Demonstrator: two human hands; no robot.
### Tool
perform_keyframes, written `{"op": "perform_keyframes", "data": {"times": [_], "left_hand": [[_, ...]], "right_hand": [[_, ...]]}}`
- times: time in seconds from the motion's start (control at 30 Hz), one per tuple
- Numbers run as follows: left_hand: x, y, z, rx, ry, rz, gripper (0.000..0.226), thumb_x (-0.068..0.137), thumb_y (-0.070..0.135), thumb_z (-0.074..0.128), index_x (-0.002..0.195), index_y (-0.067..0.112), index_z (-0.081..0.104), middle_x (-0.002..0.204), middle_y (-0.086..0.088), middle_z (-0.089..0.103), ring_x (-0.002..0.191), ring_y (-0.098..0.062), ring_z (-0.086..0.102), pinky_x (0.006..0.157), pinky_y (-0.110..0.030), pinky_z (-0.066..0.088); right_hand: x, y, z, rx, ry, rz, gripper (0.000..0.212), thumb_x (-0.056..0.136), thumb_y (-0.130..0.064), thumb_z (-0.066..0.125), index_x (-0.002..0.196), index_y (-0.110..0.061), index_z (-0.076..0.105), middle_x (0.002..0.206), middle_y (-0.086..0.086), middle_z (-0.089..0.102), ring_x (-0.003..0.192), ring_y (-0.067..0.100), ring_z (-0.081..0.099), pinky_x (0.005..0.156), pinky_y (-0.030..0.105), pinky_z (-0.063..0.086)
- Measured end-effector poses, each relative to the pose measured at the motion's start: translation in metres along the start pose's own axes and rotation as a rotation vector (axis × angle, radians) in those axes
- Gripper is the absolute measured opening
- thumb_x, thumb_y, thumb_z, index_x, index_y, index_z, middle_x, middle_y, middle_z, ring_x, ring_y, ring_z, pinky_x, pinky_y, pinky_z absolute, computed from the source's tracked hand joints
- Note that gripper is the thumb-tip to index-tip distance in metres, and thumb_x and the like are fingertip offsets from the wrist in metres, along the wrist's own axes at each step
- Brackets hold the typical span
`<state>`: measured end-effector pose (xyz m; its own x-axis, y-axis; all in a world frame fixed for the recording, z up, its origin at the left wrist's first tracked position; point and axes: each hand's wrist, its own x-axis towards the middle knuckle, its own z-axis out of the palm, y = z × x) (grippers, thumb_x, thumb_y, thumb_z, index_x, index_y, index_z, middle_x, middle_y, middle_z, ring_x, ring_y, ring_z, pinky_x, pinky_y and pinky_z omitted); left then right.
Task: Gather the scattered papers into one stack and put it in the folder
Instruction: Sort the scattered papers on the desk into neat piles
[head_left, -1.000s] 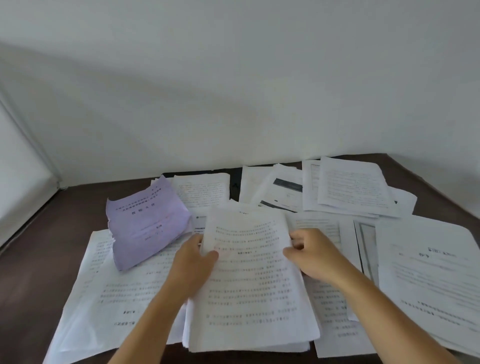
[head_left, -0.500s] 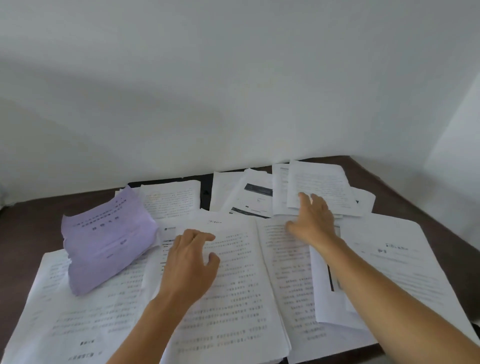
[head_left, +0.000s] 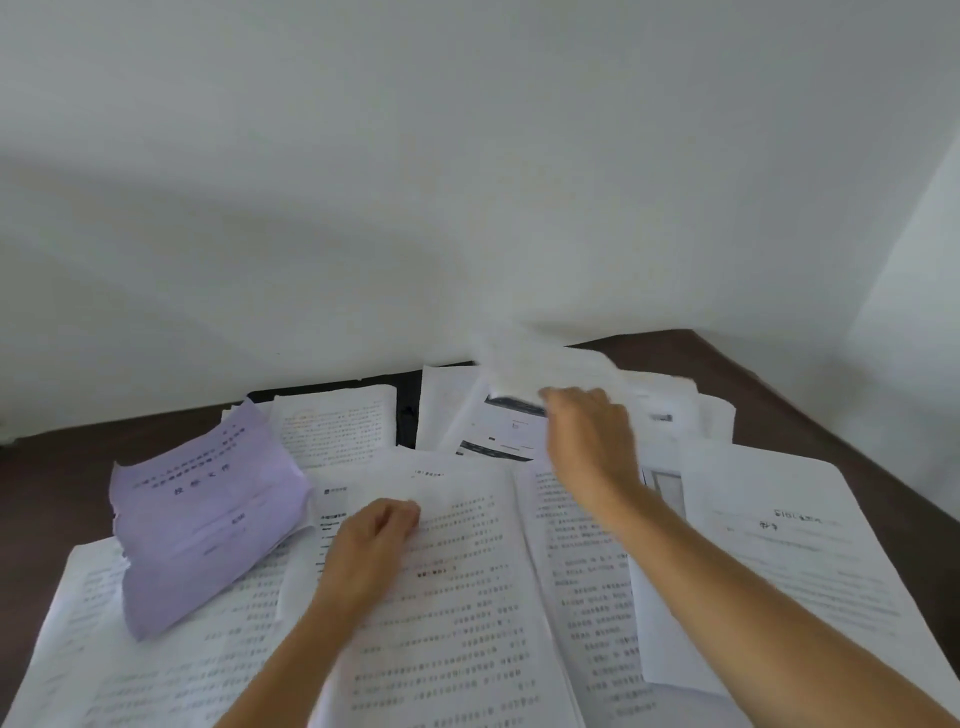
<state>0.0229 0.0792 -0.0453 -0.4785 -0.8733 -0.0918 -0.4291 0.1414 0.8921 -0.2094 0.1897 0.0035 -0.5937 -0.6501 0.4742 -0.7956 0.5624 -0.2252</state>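
White printed paper covers most of the dark brown wooden worktop (head_left: 810, 395). I only have the head camera, so I go through that one view.

My left hand (head_left: 371, 551) rests on the big white sheet with rows of print (head_left: 457, 597) in the middle. Its fingers are loosely curled and hold nothing. I think it sits there to pin that pile, so it makes the base of the stack and does not slide.

My right hand (head_left: 592, 441) reaches to the far side. Its fingers pinch a white sheet that is lifted and blurry (head_left: 545, 364). I think it holds the near edge so the page can come back onto the middle pile.

Many pages lie apart and overlapping. A crumpled purple sheet with print (head_left: 208, 514) lies on the left, on top of white pages. A white page with dark bars (head_left: 506, 428) lies just beside my right hand. A wide white sheet with a small heading (head_left: 795, 545) lies on the right, under my right forearm.

A thin black thing (head_left: 408, 410) shows between the far pages. It may be the folder, but I cannot tell. Papers cover most of it, so they are in the way.
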Motion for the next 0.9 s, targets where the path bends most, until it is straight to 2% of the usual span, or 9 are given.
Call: {"op": "perform_keyframes", "data": {"times": [0.13, 0.2, 0.23, 0.3, 0.43, 0.53, 0.67, 0.77, 0.9], "left_hand": [[0.029, 0.034, -0.025, -0.591, -0.213, -0.331, 0.061, 0.094, 0.07, 0.055, 0.112, 0.015, 0.076, 0.106, -0.01, 0.083, 0.104, -0.033, 0.078, 0.094, -0.049, 0.058], [0.036, 0.036, -0.027, -0.527, -0.216, -0.302, 0.05, 0.09, 0.055, 0.074, 0.117, 0.012, 0.075, 0.107, -0.012, 0.082, 0.1, -0.034, 0.079, 0.09, -0.049, 0.061], [0.037, 0.033, -0.026, -0.363, -0.159, -0.247, 0.043, 0.089, 0.04, 0.082, 0.118, 0.01, 0.074, 0.105, -0.012, 0.082, 0.096, -0.034, 0.079, 0.087, -0.047, 0.062], [0.037, 0.018, -0.02, -0.065, 0.004, -0.141, 0.034, 0.086, 0.015, 0.085, 0.117, 0.007, 0.073, 0.104, -0.01, 0.079, 0.091, -0.029, 0.076, 0.085, -0.044, 0.062], [0.029, -0.006, -0.015, -0.272, 0.036, -0.109, 0.037, 0.085, 0.002, 0.084, 0.116, 0.013, 0.068, 0.102, 0.0, 0.074, 0.087, -0.017, 0.071, 0.07, -0.032, 0.058], [0.027, -0.015, -0.014, -0.322, 0.068, -0.048, 0.039, 0.09, 0.003, 0.079, 0.123, 0.017, 0.066, 0.102, 0.006, 0.071, 0.088, -0.01, 0.068, 0.066, -0.027, 0.054], [0.026, -0.022, -0.013, -0.272, 0.115, 0.004, 0.042, 0.091, 0.006, 0.078, 0.132, 0.01, 0.065, 0.118, -0.004, 0.071, 0.102, -0.027, 0.069, 0.076, -0.036, 0.057], [0.024, -0.022, -0.012, -0.285, 0.11, 0.037, 0.046, 0.091, 0.006, 0.078, 0.135, 0.011, 0.065, 0.12, -0.004, 0.072, 0.107, -0.029, 0.069, 0.084, -0.041, 0.057], [0.02, -0.017, -0.018, -0.43, 0.106, 0.063, 0.039, 0.09, 0.004, 0.078, 0.119, 0.028, 0.069, 0.108, 0.013, 0.076, 0.095, -0.011, 0.075, 0.081, -0.037, 0.061]], "right_hand": [[-0.058, -0.066, -0.015, 0.163, -0.159, -0.315, 0.032, 0.096, -0.007, 0.061, 0.121, -0.024, 0.072, 0.114, -0.001, 0.074, 0.102, 0.025, 0.06, 0.093, 0.048, 0.046], [-0.076, -0.076, -0.014, 0.259, -0.372, -0.406, 0.032, 0.098, -0.033, 0.064, 0.129, -0.026, 0.068, 0.124, -0.002, 0.07, 0.111, 0.024, 0.057, 0.1, 0.048, 0.041], [-0.079, -0.074, -0.014, 0.3, -0.498, -0.398, 0.045, 0.096, -0.049, 0.064, 0.135, -0.028, 0.064, 0.133, -0.003, 0.067, 0.119, 0.023, 0.056, 0.105, 0.047, 0.039], [-0.078, -0.058, -0.019, 0.431, -0.634, -0.265, 0.069, 0.089, -0.069, 0.062, 0.146, -0.03, 0.056, 0.147, -0.007, 0.06, 0.131, 0.016, 0.054, 0.113, 0.042, 0.039], [-0.061, -0.001, -0.031, 0.531, -0.472, 0.006, 0.054, 0.097, -0.051, 0.066, 0.145, -0.026, 0.058, 0.144, -0.009, 0.063, 0.12, 0.004, 0.059, 0.108, 0.036, 0.049], [-0.05, 0.053, -0.033, 0.293, -0.353, 0.251, 0.058, 0.095, -0.052, 0.067, 0.145, -0.026, 0.054, 0.145, -0.004, 0.062, 0.127, 0.019, 0.059, 0.109, 0.046, 0.047], [-0.061, 0.091, -0.013, -0.039, -0.62, 0.519, 0.109, 0.081, -0.083, 0.06, 0.161, -0.02, 0.021, 0.17, 0.012, 0.02, 0.156, 0.042, 0.016, 0.12, 0.062, 0.021], [-0.072, 0.09, 0.012, -0.028, -0.614, 0.478, 0.094, 0.102, -0.067, 0.04, 0.166, -0.01, 0.003, 0.176, 0.013, -0.005, 0.161, 0.037, -0.008, 0.126, 0.061, 0.0], [-0.066, 0.075, 0.028, 0.042, -0.467, 0.363, 0.055, 0.111, -0.025, 0.038, 0.161, -0.006, 0.025, 0.174, 0.011, 0.018, 0.161, 0.031, 0.01, 0.129, 0.055, 0.007]]}}
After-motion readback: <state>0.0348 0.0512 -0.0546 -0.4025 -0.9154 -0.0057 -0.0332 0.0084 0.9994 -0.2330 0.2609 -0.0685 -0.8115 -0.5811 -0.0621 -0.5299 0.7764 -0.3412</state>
